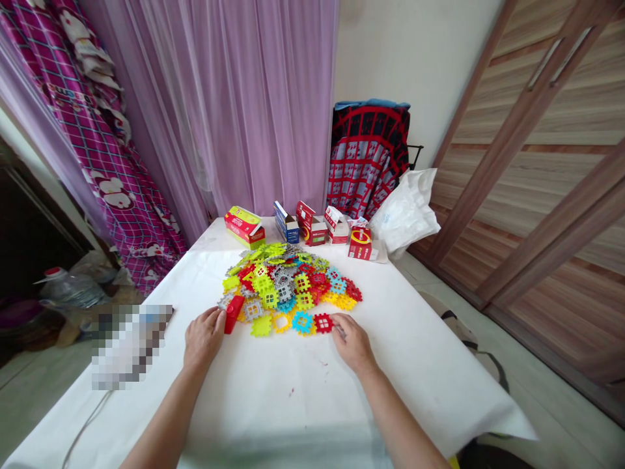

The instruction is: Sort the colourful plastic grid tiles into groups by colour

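Pile of plastic tiles (288,286): you work its near edge. Near-left, your left hand (204,337) is loosely curled, fingertips on red block (233,313), no grip. Near-right, your right hand (352,340) is open and empty, touching red window tile (323,322). Lifting either needs a pinch.

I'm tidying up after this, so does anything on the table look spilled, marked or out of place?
Only minor things. The plastic tiles lie in a loose heap, not stacked. Several small boxes at the far edge stand open, flaps up. A few small dark specks mark the white cloth on the near side.
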Available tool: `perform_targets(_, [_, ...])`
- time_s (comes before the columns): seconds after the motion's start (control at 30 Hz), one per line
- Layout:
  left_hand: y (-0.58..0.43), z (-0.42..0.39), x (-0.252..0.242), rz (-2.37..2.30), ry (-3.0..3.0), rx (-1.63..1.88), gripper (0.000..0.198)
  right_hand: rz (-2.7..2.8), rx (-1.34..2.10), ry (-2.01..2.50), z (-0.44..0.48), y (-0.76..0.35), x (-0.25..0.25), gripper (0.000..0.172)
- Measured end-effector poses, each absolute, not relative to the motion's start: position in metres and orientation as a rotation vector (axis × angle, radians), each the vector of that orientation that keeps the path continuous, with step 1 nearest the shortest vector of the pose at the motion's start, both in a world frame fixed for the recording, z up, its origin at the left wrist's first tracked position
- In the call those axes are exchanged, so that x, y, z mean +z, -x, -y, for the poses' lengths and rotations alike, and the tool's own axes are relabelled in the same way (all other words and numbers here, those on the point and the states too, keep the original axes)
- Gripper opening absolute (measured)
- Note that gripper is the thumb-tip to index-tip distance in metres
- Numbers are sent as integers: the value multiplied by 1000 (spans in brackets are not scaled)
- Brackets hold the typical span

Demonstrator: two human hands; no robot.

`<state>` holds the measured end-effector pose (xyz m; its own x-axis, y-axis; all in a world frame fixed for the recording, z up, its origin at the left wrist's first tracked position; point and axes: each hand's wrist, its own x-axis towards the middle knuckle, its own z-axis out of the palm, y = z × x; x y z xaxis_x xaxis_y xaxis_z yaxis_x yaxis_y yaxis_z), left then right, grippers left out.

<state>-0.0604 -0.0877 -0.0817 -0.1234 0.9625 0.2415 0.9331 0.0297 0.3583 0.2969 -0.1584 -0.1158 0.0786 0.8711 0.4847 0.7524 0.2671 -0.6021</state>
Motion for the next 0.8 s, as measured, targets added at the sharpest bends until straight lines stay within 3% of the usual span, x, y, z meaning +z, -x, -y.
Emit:
perform_targets(0.17, [60,88,-82,-2155,-2104,617,49,1624,13,1461,138,-304,-117,32])
perform_targets(0.3, [63,86,-84,-2147,-2083,660,52,1392,-211,1826,104,-321,-114,44])
perform_targets(0.43, [68,80,-90,-2141,-2081,687,52,1474,-127,2019,71,-323,-107,46])
perform_targets(0.57, [67,78,-97,-2112,-2092,728,58,1719,-75,1796,49,-304,-106,39])
perform_targets(0.8, [59,82,-94,-2128,-2071,697,59,1890,132,1359,33,-249,-112,43])
